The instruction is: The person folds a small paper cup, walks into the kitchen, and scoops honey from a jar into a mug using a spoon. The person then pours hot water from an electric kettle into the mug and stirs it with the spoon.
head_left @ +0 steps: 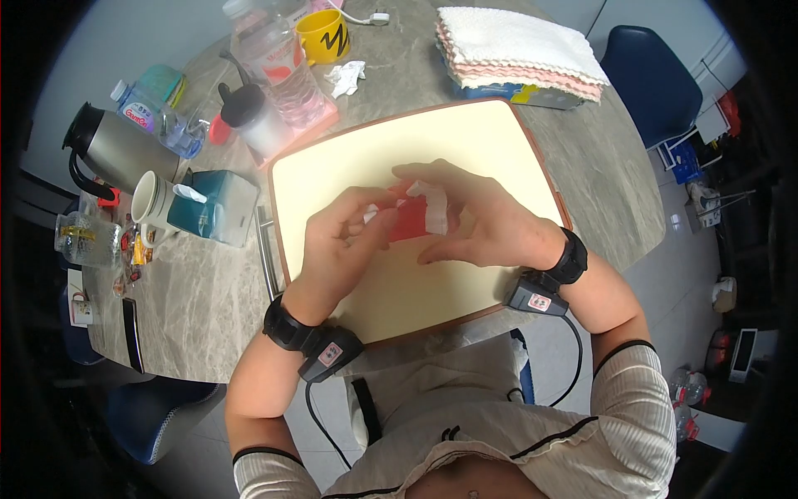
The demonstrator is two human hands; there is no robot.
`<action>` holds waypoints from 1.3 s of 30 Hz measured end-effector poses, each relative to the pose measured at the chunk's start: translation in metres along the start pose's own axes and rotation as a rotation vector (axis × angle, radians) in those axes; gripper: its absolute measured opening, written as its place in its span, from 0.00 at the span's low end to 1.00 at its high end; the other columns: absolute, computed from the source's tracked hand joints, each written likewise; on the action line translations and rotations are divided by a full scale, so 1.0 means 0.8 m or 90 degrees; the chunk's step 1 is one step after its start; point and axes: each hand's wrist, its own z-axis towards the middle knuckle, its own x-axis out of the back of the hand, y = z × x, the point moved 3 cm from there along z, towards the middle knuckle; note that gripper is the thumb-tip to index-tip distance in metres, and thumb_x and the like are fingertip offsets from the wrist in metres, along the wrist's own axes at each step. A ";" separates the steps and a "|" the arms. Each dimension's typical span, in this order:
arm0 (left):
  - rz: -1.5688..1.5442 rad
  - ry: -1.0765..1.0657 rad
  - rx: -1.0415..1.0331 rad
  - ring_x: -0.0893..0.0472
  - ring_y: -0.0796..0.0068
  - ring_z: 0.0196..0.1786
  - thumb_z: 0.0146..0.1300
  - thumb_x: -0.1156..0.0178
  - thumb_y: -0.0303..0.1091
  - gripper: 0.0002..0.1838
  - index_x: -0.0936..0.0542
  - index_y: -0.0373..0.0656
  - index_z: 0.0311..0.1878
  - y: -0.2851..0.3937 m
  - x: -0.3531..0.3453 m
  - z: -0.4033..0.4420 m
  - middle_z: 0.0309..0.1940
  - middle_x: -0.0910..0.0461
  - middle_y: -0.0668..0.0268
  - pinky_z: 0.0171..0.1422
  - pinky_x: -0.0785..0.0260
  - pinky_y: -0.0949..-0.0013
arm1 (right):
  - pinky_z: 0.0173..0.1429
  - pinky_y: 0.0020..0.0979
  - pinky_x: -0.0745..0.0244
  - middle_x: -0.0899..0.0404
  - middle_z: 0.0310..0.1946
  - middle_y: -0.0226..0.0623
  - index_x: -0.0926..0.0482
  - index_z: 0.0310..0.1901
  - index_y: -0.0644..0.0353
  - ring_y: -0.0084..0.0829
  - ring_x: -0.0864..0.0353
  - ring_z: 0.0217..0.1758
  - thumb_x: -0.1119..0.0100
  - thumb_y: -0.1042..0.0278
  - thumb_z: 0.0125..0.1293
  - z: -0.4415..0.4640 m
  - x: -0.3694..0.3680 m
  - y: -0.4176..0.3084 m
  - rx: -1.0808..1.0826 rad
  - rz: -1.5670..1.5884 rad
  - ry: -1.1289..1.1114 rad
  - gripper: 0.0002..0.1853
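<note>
A flat red piece [407, 223] shows between my hands, above the cream board. Against its right side is a crumpled white strip [435, 209], which looks like paper or tape. My right hand [486, 218] curves round the right side of both, index finger over the top and thumb below. My left hand [345, 237] is closed at the left edge of the red piece, thumb against fingers, with a small white scrap [371, 214] showing between them. The fingers partly cover the red piece, so I cannot tell its exact kind.
The brown-rimmed board [332, 320] lies on a marbled table [195, 333]. Left stand a steel jug [133, 154], a tissue box [220, 208], a striped mug [151, 202] and bottles [283, 75]. Behind are a yellow mug [324, 37] and stacked cloths [519, 50]. Cables hang from both wrist devices.
</note>
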 end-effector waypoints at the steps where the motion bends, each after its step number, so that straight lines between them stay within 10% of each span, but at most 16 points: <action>1: -0.015 0.002 0.020 0.21 0.78 0.42 0.63 0.43 0.26 0.12 0.25 0.36 0.50 0.000 0.000 0.000 0.43 0.20 0.63 0.39 0.26 0.78 | 0.45 0.29 0.22 0.26 0.52 0.36 0.33 0.61 0.57 0.28 0.21 0.45 0.29 0.74 0.50 0.000 -0.001 -0.001 0.012 0.005 -0.010 0.35; 4: -0.067 -0.033 0.111 0.22 0.78 0.46 0.60 0.40 0.24 0.17 0.27 0.37 0.53 -0.008 0.000 0.000 0.45 0.21 0.63 0.42 0.27 0.79 | 0.52 0.34 0.25 0.29 0.54 0.42 0.35 0.62 0.56 0.38 0.21 0.47 0.31 0.69 0.51 0.004 -0.006 0.015 0.183 -0.037 0.095 0.36; 16: 0.144 -0.080 -0.074 0.25 0.74 0.53 0.48 0.31 0.21 0.31 0.31 0.38 0.58 -0.005 -0.004 0.002 0.52 0.26 0.62 0.54 0.30 0.75 | 0.61 0.37 0.29 0.31 0.55 0.44 0.36 0.62 0.57 0.43 0.27 0.58 0.31 0.70 0.51 -0.002 0.001 0.006 0.146 -0.078 0.051 0.36; 27: 0.180 -0.080 0.030 0.21 0.75 0.45 0.51 0.32 0.23 0.24 0.27 0.37 0.53 -0.004 0.000 -0.002 0.45 0.22 0.62 0.48 0.27 0.75 | 0.46 0.34 0.24 0.23 0.40 0.41 0.25 0.47 0.62 0.41 0.21 0.43 0.31 0.66 0.51 0.000 0.000 0.014 0.207 -0.091 0.080 0.21; 31: 0.160 -0.052 -0.082 0.28 0.88 0.24 0.50 0.30 0.26 0.24 0.25 0.41 0.52 -0.002 -0.004 0.000 0.34 0.19 0.69 0.28 0.33 0.81 | 0.41 0.34 0.25 0.24 0.36 0.39 0.22 0.42 0.62 0.40 0.21 0.37 0.33 0.69 0.52 -0.001 -0.002 0.014 0.216 -0.079 0.090 0.15; 39: 0.213 -0.077 -0.115 0.24 0.83 0.24 0.45 0.28 0.28 0.27 0.24 0.42 0.51 0.003 -0.004 -0.001 0.37 0.19 0.66 0.30 0.30 0.77 | 0.36 0.33 0.27 0.25 0.32 0.40 0.21 0.36 0.64 0.40 0.22 0.34 0.35 0.74 0.51 -0.004 0.000 0.014 0.239 -0.078 0.094 0.10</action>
